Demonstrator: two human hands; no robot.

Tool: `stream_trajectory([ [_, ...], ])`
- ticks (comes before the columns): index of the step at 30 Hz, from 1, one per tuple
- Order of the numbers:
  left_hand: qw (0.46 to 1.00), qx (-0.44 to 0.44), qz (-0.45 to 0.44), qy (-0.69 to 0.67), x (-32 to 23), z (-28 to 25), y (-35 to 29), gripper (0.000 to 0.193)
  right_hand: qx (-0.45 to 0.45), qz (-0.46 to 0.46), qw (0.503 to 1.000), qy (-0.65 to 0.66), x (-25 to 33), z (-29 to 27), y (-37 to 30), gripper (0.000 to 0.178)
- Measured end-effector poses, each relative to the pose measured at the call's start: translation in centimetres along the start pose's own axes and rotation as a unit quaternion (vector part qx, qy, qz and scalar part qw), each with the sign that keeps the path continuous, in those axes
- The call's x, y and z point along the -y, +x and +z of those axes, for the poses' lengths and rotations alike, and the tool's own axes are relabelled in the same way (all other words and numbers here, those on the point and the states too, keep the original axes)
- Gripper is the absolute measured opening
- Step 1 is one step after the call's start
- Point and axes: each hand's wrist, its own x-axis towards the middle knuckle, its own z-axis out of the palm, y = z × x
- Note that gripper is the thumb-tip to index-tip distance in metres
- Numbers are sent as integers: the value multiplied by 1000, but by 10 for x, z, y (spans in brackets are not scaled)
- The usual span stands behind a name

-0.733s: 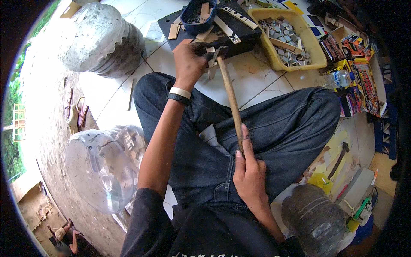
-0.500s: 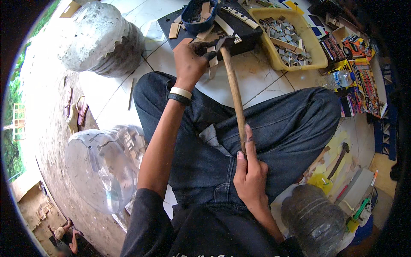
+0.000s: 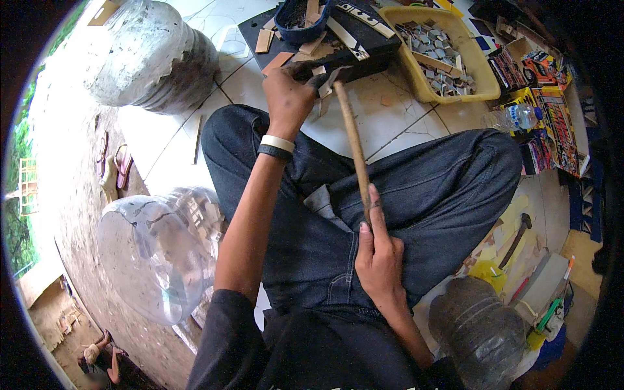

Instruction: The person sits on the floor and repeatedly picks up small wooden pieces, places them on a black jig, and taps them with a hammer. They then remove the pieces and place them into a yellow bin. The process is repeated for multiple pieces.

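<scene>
My right hand (image 3: pixel 380 263) is wrapped round the lower end of a hammer's wooden handle (image 3: pixel 354 143), with the index finger stretched along it. The hammer's dark head (image 3: pixel 331 79) is beside the fingertips of my left hand (image 3: pixel 288 101), at the near edge of a black block (image 3: pixel 361 68). The left fingers are closed on a small pale tile piece (image 3: pixel 324 104), partly hidden by thumb and hammer head. On the block stand a blue oval tub (image 3: pixel 300 34) with strips in it, loose tan tile pieces (image 3: pixel 264 40) and pale strips with dark marks (image 3: pixel 348 38).
A yellow basin (image 3: pixel 455 97) of cut tile pieces sits right of the block. A water bottle (image 3: pixel 520 118) lies beyond my right knee. Another hammer (image 3: pixel 517 240) is at the right. Large cut plastic jugs (image 3: pixel 153 58) stand around me; sandals (image 3: pixel 123 166) lie left.
The hammer head has come down and slightly left, closer to my left fingertips, and its angle has turned. My left hand keeps its grip, and the view has shifted a little.
</scene>
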Motion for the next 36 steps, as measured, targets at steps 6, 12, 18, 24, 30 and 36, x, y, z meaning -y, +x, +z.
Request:
stream_trajectory([
  [6, 997, -35, 48, 50, 0, 0, -7, 26, -43, -32, 999, -3, -5, 10, 2, 58],
  [12, 997, -48, 44, 41, -2, 0, -7, 26, -61, -33, 998, -5, -7, 9, -2, 59],
  [18, 996, -63, 64, -5, 6, 4, -4, 29, -53, -2, 999, 7, -5, 5, 6, 58],
  [24, 999, -50, 11, -16, 10, 8, -6, 29, 49, 248, 946, 204, 3, -22, 22, 56],
  [30, 997, -77, 14, -16, 8, 13, -10, 31, 56, 55, 985, -151, 6, -53, 73, 40],
  [36, 994, -105, 33, 13, 3, 13, -17, 28, -65, -173, 982, -22, 7, -23, 184, 26],
])
